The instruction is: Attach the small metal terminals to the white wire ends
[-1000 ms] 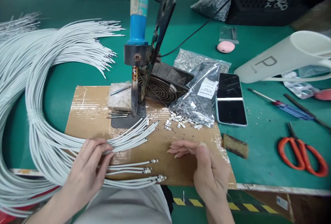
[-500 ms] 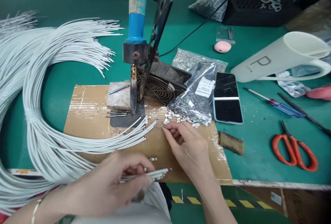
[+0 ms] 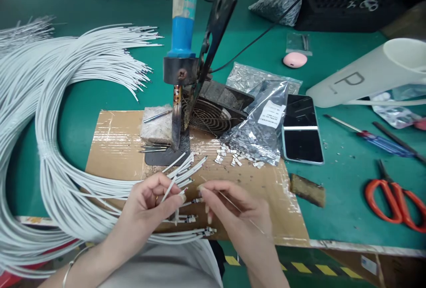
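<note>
My left hand (image 3: pixel 149 210) pinches a white wire (image 3: pixel 170 189) between thumb and fingers, its end pointing up and to the right. Close by on the right, my right hand (image 3: pixel 239 212) is closed on a thin solder wire (image 3: pixel 229 201), which trails back over the hand toward the wrist. A small gap separates the two sets of fingertips. Beyond them a blue-handled soldering iron (image 3: pixel 184 26) hangs upright in a clamp, tip down. More white wire ends (image 3: pixel 186 172) lie on the cardboard (image 3: pixel 113 146), and others with small metal ends (image 3: pixel 206 232) run below my hands.
A large white wire bundle (image 3: pixel 46 115) curves along the left. Small metal terminals (image 3: pixel 233 155) spill from a clear bag (image 3: pixel 262 128) near a small fan (image 3: pixel 213 106). To the right are a phone (image 3: pixel 301 128), sponge (image 3: pixel 308 189), screwdriver (image 3: pixel 366 135), red-handled scissors (image 3: pixel 392 199) and white mug (image 3: pixel 359 75).
My left hand has risen from the lower wires and now holds a wire up. My right hand has come down and left from the loose terminals toward it. The view has shifted slightly.
</note>
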Demonstrator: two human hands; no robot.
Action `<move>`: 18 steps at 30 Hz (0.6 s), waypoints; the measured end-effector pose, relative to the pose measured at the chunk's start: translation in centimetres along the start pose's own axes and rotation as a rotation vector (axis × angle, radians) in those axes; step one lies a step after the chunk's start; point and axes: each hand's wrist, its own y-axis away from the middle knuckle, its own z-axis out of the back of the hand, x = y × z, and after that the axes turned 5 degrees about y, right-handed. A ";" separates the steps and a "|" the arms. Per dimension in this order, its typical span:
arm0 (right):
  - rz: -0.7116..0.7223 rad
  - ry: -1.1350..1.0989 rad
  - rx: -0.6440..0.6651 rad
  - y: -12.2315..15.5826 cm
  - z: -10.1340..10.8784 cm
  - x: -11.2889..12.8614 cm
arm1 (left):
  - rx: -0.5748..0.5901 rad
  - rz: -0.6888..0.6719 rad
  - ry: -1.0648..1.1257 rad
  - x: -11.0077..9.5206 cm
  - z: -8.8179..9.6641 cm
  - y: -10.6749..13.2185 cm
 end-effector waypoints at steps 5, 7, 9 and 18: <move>-0.020 -0.123 0.121 0.3 -1.2 0.6 | 0.002 0.025 -0.016 -0.4 -0.2 0.3; -0.034 -0.169 0.140 0.4 -1.5 0.8 | -0.004 0.030 -0.018 -0.5 -0.4 0.4; -0.026 -0.194 0.140 0.4 -1.6 1.0 | -0.018 0.024 -0.033 -0.7 -0.5 0.4; -0.032 -0.225 0.110 0.5 -1.9 1.2 | -0.046 -0.025 -0.137 -0.5 -0.7 0.9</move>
